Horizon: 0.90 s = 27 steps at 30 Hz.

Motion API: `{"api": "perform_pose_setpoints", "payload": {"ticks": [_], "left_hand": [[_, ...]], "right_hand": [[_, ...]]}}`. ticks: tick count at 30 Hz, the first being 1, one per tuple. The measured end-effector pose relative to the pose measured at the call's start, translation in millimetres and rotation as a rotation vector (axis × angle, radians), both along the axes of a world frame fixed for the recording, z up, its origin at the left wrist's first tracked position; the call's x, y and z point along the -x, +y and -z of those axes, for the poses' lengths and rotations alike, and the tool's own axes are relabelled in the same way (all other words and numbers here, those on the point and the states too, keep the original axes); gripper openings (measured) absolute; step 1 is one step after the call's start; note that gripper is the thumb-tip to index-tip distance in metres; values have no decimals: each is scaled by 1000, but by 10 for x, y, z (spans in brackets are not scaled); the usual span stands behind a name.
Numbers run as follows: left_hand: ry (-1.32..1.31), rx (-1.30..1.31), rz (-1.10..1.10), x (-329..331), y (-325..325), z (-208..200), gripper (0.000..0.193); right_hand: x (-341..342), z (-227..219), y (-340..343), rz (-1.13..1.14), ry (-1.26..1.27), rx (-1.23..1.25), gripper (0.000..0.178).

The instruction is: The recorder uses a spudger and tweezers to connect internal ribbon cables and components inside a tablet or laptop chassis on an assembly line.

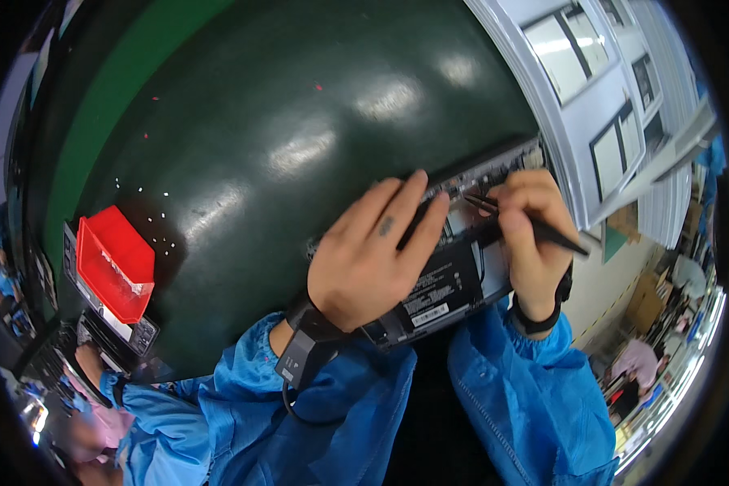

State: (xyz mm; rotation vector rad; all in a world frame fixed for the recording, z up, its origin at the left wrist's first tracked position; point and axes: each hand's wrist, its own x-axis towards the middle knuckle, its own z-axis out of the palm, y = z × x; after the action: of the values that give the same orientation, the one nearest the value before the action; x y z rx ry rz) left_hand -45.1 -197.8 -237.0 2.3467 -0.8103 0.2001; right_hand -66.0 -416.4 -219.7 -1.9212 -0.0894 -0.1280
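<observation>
An opened laptop base (494, 275) lies at the near table edge, directly beneath both hands, its long axis slanting from lower left to upper right, black battery (441, 283) on the near side. The left hand (373, 251) spreads palm-down over its left part, grasping nothing visible. The right hand (535, 223), nearer the right end, pinches black tweezers (560, 236), tips pointing left, just beside the left fingertips. Well apart, leftward, sits a red bin (97, 251); beyond the laptop's right end, white trays (571, 121).

Black battery (452, 290): white print (426, 301), barcode (430, 314); too small to read.
</observation>
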Motion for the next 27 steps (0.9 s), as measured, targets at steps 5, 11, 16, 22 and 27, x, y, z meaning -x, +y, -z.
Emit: {"api": "perform_pose_setpoints", "payload": {"ticks": [5, 11, 16, 22, 27], "left_hand": [[10, -2, -35, 84, 105, 56, 36], [99, -13, 4, 109, 127, -6, 34], [138, 7, 10, 38, 116, 5, 31], [186, 48, -2, 28, 104, -27, 31], [182, 85, -6, 26, 118, 0, 34]], "right_hand": [[-127, 13, 83, -91, 44, 150, 24], [-15, -55, 71, -111, 0, 175, 19], [-96, -8, 66, -103, -7, 162, 18], [-97, -48, 65, -92, 14, 152, 17], [-93, -20, 78, -103, -9, 183, 16]]}}
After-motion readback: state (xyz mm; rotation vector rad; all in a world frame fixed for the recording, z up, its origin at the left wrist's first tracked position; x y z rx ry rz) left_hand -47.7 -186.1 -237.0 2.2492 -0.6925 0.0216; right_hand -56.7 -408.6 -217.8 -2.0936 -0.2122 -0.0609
